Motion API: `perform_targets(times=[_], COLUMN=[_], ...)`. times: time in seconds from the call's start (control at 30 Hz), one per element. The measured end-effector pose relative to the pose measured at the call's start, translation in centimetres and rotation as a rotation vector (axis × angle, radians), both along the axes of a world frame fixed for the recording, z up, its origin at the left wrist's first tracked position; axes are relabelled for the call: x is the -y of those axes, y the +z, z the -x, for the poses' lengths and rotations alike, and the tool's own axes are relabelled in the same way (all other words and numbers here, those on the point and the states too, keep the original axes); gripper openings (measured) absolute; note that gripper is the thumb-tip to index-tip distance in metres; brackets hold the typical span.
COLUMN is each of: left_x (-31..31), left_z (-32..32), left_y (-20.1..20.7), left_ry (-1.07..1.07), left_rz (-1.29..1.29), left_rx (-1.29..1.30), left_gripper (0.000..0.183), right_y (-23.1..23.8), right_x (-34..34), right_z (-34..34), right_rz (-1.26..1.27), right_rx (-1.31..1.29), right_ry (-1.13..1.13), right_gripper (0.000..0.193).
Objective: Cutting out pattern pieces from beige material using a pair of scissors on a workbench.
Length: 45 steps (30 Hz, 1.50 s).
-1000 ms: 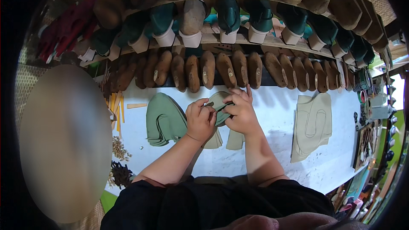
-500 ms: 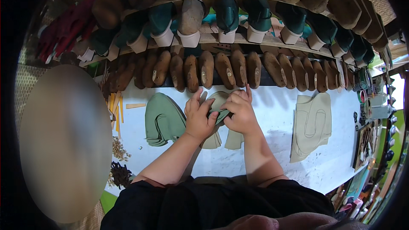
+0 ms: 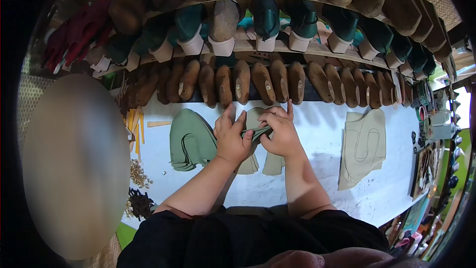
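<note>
Over the middle of the white table, my left hand [image 3: 231,138] and my right hand [image 3: 280,133] grip a thin dark green shoe-upper piece [image 3: 257,133] between thumbs and fingers. It looks bent, with more than one edge showing; my fingers cover much of it. The outer fingers of both hands point away from me. Beneath them lies a beige cut piece [image 3: 254,113], its lower ends spreading toward me. Left of my left hand rests a stack of green curved cut pieces [image 3: 191,124], layered at the near edge.
A stack of beige cut pieces [image 3: 364,144] with drawn outlines lies at the right. Wooden shoe lasts [image 3: 242,82] line the table's far edge, with green shoes [image 3: 265,17] on a shelf above. Small metal bits [image 3: 139,173] and yellow strips [image 3: 136,124] lie at the left.
My right fingers have shifted slightly on the green piece, and more of its layered edge shows between my hands. The stacks on the table stay where they were.
</note>
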<state>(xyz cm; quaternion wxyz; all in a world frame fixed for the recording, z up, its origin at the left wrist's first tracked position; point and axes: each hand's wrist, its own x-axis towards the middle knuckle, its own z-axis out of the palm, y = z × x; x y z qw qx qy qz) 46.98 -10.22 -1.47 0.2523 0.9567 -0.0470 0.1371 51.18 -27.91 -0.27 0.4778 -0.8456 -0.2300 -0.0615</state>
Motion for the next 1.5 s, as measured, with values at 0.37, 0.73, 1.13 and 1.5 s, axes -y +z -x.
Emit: perform_targets(times=[0.37,0.73,1.13,1.5], left_x=[-0.1,-0.6,-0.1,-0.5], left_z=[-0.5,-0.3,-0.2,-0.1], left_y=[-0.8,-0.6,-0.8,-0.4], left_ry=[-0.013,-0.077,0.032,-0.089], left_rz=[0.102,0.129,0.039,0.137], left_rx=[0.000,0.087,-0.003,0.124], left_gripper=[0.044,0.045,0.055,0.042], right_y=[0.2,0.3,0.1,0.3], right_x=[-0.3,-0.2,0.3,-0.1], right_z=[0.3,0.0,-0.3,0.0], right_rz=[0.212,-0.019,-0.038,-0.010], right_rx=[-0.008,-0.054,0.069,0.029], right_ry=[-0.066,-0.011,0.104,0.040], right_gripper=[0.030,0.025,0.019,0.020])
